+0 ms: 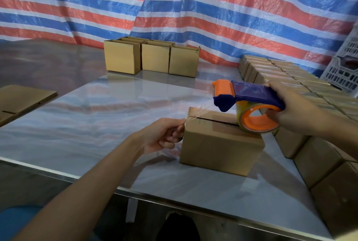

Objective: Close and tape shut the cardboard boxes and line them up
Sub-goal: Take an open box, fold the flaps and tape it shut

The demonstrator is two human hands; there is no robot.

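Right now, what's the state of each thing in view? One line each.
front box: flaps folded shut, top seam untaped.
tape dispenser: gripped, roll over the box top.
tape: pulled out, stretched to the box's left edge.
left hand: pinches the tape end.
right hand: grips the dispenser.
back boxes: upright, tops open.
right-side boxes: closed, lined up.
flat cardboard: lying flat.
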